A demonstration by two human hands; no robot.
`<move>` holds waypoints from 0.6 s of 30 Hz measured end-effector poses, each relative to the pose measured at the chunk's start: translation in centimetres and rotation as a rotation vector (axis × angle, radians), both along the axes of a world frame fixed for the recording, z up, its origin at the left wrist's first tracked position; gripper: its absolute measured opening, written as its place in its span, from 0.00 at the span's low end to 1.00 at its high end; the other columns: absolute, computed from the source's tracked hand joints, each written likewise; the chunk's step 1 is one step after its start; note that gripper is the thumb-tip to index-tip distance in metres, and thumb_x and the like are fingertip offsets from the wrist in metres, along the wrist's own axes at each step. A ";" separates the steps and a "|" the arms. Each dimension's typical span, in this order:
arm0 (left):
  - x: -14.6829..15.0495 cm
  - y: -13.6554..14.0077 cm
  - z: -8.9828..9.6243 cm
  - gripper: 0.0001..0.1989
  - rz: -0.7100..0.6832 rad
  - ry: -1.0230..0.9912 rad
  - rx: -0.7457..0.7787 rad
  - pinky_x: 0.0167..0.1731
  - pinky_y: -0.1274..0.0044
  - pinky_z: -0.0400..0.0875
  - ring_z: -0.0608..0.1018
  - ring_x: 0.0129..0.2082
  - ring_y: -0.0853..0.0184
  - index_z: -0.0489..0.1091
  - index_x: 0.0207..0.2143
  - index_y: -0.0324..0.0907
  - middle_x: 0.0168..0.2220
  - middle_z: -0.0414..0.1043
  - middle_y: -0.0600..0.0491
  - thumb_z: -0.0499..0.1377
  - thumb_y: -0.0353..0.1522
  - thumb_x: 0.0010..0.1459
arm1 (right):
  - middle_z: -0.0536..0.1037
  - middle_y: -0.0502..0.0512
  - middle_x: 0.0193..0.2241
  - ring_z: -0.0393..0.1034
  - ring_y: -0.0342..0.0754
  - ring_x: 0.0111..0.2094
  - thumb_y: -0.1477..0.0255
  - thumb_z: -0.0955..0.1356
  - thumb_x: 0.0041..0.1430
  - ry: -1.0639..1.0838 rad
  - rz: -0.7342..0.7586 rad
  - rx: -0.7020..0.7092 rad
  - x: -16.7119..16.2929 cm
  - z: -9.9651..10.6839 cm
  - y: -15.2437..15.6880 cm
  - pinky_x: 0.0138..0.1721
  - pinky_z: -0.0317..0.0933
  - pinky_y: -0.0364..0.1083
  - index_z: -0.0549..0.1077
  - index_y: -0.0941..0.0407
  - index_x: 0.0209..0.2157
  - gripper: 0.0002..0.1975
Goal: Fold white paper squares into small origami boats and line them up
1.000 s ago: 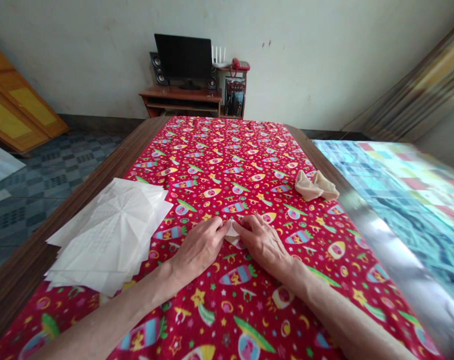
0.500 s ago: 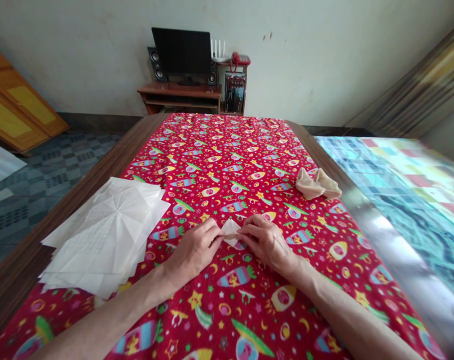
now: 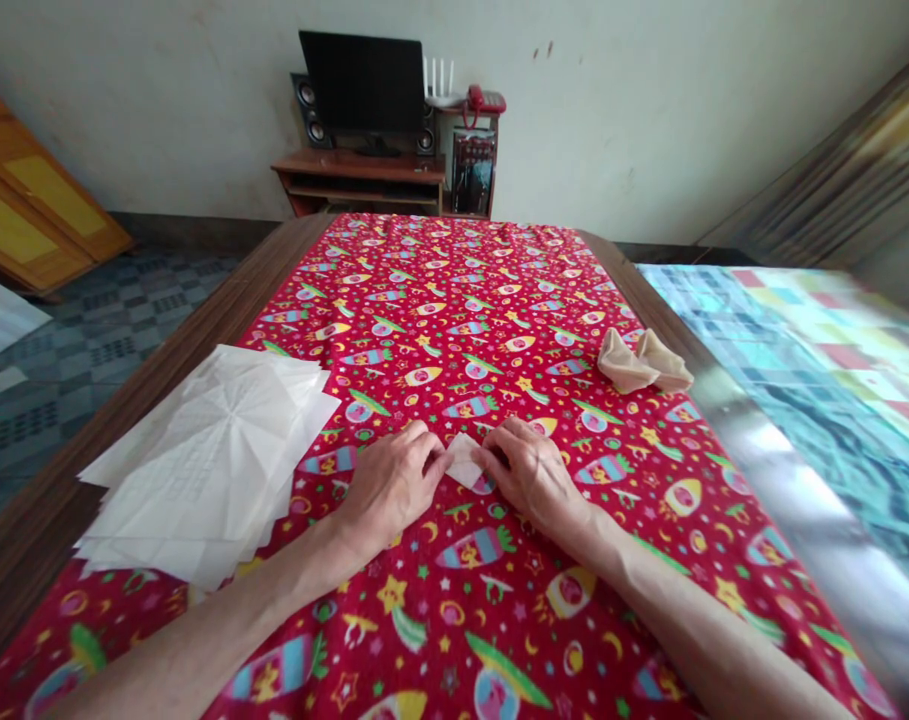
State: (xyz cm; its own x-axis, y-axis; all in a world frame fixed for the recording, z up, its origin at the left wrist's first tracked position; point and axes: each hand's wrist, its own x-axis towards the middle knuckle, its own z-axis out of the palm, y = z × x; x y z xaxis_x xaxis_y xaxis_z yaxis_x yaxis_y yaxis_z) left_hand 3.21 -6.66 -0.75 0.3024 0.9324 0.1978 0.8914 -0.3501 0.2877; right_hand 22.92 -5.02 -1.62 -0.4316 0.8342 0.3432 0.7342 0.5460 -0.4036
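A small folded piece of white paper (image 3: 464,461) lies on the red patterned cloth between my hands, one corner pointing away from me. My left hand (image 3: 403,472) has its fingers curled, with the thumb and fingertips closed at the paper's left corner. On the opposite side, my right hand (image 3: 530,467) pinches the right corner with its thumb and bent fingers. A stack of creased white paper sheets (image 3: 214,460) is to the left of my left hand. Two folded cream paper shapes (image 3: 644,361) sit together farther off to the right.
The red cloth (image 3: 454,310) covers a dark wooden table (image 3: 221,310). Beyond its far end stand a desk (image 3: 360,165) with a monitor (image 3: 362,85), and a red telephone (image 3: 485,98). A bed with a checked cover (image 3: 784,350) adjoins the right side.
The raised fold of the paper now lies flatter between my hands, and its face looks more like a flat diamond. Both hands stay at its corners. The view has tilted slightly downward.
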 end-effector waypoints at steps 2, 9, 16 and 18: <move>0.2 0.1 0.1 0.10 0.011 0.033 0.016 0.27 0.77 0.60 0.73 0.28 0.69 0.66 0.30 0.43 0.30 0.68 0.56 0.54 0.37 0.63 | 0.70 0.53 0.29 0.64 0.44 0.29 0.68 0.63 0.64 -0.041 0.004 0.036 -0.1 0.2 0.0 0.33 0.56 0.42 0.68 0.56 0.30 0.10; -0.1 0.6 -0.2 0.12 -0.015 0.086 0.067 0.25 0.77 0.57 0.71 0.26 0.69 0.64 0.29 0.43 0.29 0.67 0.57 0.54 0.41 0.62 | 0.70 0.52 0.27 0.63 0.43 0.26 0.66 0.65 0.63 -0.128 0.000 0.006 -0.2 0.6 0.5 0.29 0.54 0.42 0.68 0.56 0.28 0.11; -0.8 0.4 -0.4 0.10 -0.018 0.060 0.070 0.26 0.77 0.58 0.71 0.27 0.69 0.63 0.29 0.44 0.29 0.66 0.58 0.58 0.38 0.60 | 0.71 0.51 0.29 0.65 0.43 0.29 0.67 0.66 0.62 -0.117 0.017 -0.003 0.2 0.5 0.5 0.31 0.55 0.41 0.68 0.55 0.29 0.09; -0.9 0.3 -0.3 0.10 -0.026 0.038 0.055 0.27 0.77 0.59 0.71 0.27 0.69 0.63 0.29 0.43 0.29 0.66 0.57 0.56 0.38 0.61 | 0.71 0.52 0.29 0.65 0.43 0.30 0.68 0.66 0.62 -0.123 0.008 0.002 0.3 0.4 0.3 0.32 0.55 0.42 0.68 0.56 0.29 0.08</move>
